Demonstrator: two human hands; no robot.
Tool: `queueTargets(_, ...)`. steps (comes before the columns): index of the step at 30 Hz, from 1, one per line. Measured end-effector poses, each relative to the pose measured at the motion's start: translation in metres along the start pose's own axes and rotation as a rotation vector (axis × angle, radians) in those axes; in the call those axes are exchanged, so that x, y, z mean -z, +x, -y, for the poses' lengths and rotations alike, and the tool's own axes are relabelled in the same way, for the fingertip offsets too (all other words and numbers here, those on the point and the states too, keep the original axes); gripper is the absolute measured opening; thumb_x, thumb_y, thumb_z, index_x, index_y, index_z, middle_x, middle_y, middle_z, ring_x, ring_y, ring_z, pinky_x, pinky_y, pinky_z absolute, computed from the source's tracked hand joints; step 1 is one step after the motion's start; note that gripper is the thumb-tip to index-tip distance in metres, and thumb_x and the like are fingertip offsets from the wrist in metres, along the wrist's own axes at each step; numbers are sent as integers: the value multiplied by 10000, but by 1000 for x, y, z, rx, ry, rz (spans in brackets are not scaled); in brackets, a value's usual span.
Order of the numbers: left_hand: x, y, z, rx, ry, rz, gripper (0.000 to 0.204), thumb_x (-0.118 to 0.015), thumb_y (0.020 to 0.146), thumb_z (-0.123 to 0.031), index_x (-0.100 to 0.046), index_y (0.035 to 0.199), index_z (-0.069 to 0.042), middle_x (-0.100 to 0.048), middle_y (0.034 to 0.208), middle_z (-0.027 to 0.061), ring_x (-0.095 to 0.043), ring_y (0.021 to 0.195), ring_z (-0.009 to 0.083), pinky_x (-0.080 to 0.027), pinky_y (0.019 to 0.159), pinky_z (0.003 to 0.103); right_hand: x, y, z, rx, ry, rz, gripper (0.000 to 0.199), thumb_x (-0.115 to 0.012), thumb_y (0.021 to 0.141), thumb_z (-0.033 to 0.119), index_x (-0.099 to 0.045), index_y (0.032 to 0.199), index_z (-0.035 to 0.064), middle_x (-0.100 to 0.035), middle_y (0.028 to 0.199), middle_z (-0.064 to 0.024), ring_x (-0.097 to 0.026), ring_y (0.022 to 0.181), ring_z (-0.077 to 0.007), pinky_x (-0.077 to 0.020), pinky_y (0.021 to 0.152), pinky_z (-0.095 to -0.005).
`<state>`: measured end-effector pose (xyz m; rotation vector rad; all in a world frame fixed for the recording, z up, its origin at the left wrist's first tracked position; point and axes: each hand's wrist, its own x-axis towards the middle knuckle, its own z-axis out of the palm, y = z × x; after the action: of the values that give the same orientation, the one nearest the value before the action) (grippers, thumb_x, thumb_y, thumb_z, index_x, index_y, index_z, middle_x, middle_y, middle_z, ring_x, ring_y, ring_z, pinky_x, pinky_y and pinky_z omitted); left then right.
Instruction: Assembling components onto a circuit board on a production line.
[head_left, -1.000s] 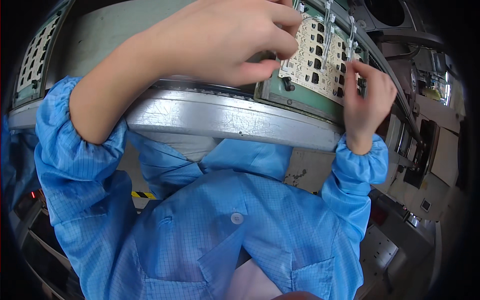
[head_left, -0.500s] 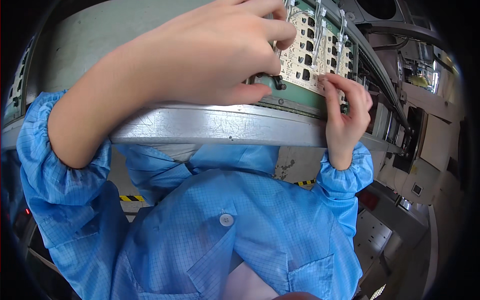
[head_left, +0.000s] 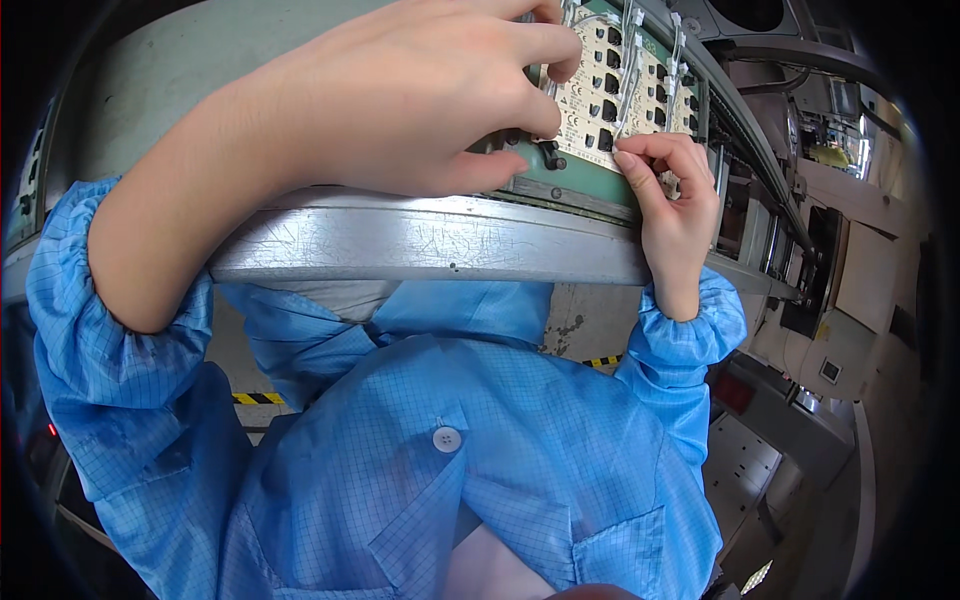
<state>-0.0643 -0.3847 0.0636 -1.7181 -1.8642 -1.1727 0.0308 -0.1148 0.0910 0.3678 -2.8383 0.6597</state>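
A cream circuit-board panel [head_left: 578, 128] with rows of black components lies in a green carrier [head_left: 590, 178]. Thin wires [head_left: 629, 85] with small white connectors run across it. My left hand [head_left: 430, 110] arches over the panel's left side, fingers bent and spread, thumb stretched out close to a black clip [head_left: 550, 157] on the carrier. Its upper fingertips leave the picture at the top. At the panel's near edge my right hand [head_left: 682, 195] pinches thumb and index finger together, right where one wire ends. Whatever lies between those fingertips is too small to make out.
A scratched metal rail [head_left: 400, 245] runs along the near side, between my body and the carrier. Left of the panel stretches a grey-green flat surface [head_left: 200, 75]. Another rail [head_left: 745, 120] and machine parts border the right. Yellow-black tape [head_left: 258, 398] marks the floor.
My right hand has shifted left along the panel's near edge, to a wire's end beside a black component. My left hand keeps much the same pose. The whole view has shifted slightly.
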Motion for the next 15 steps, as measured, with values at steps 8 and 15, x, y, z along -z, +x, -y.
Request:
queueTargets(8,-13,-8,19,-363,258,-167,243,-719,835,-224,-756,995,-45,-588,1169,178,-491,1203,368,-408,1019,461,-1,-7,7,123,-163,-30,117,-759,868,72,-759,980,36,-691,938,-48,-612,924,-197,-416,866,-329)
queueTargets(15,21,14,-28,178,123,233,254,-727,829,-201,-745,1046,-71,-627,1196,120,-526,1205,337,-426,1012,458,18,-7,0,246,-222,70,350,-588,846,-55,-775,1092,108,-652,1166,-87,-592,1086,-263,-369,1018,-374)
